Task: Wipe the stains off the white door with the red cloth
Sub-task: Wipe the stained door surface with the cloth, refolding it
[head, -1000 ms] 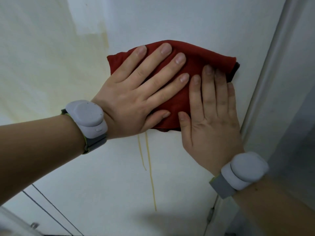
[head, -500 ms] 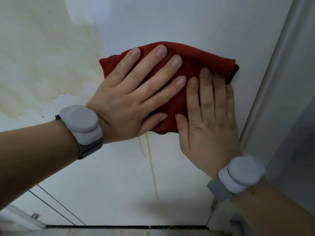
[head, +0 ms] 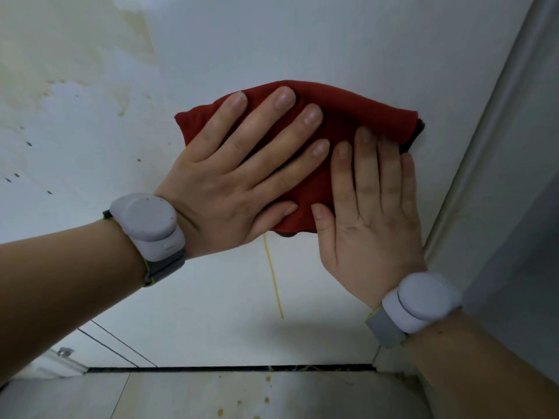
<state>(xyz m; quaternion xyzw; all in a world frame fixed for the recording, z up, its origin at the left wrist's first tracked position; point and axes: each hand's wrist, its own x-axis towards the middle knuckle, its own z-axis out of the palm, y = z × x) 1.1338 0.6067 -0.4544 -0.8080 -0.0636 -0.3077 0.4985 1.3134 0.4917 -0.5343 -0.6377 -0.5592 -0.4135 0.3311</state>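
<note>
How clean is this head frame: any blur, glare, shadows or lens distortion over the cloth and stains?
Head view: left hand, right hand and red cloth are sharp; light is soft and even, no glare on the white door; a faint shadow sits low on it; the yellow drip reads clearly, the pale stain upper left looks washed out; wide-angle stretch swells the forearms.

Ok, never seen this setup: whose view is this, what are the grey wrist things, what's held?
There is no machine here: a person works bare-handed, and the picture comes from a camera on their head, looking down. The left hand and right hand lie flat, pressing a folded red cloth against the white door; neither grips it. The grey wrist bands are worn devices of unclear purpose. A thin yellow drip streak runs below the cloth, and a yellowish stain patch spreads at upper left.
</note>
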